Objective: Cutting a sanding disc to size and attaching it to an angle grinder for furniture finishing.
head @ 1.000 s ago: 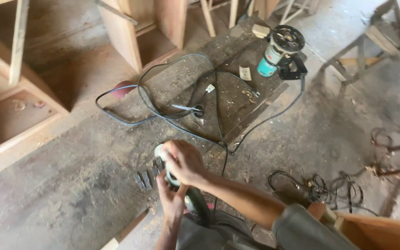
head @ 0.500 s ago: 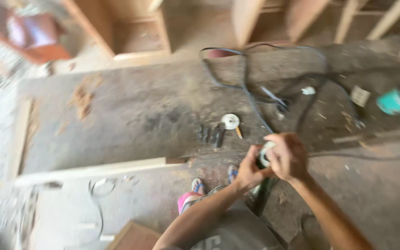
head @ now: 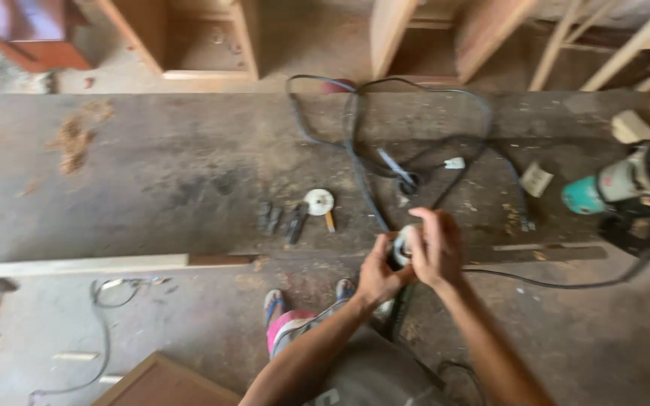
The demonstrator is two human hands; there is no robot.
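Both of my hands hold a small power tool with a pale round head [head: 402,244] over the front edge of a dusty workbench [head: 152,173]. My left hand [head: 379,272] grips it from below. My right hand [head: 435,246] wraps over its top and hides most of it. Its dark body and cord hang down towards my lap. To the left on the bench lie a white round disc [head: 319,201] and several small dark metal pieces [head: 283,219].
A teal and grey router [head: 626,184] lies at the bench's right end. Tangled black cables [head: 385,135] cover the bench's middle. A long pale wood strip [head: 77,265] lies along the front edge. Wooden cabinet frames [head: 189,37] stand behind. My sandalled feet [head: 274,303] show below.
The view has swung and steadied, so the bench now lies straight across. My hands stay closed on the tool near the bench's front edge, a little further right in view.
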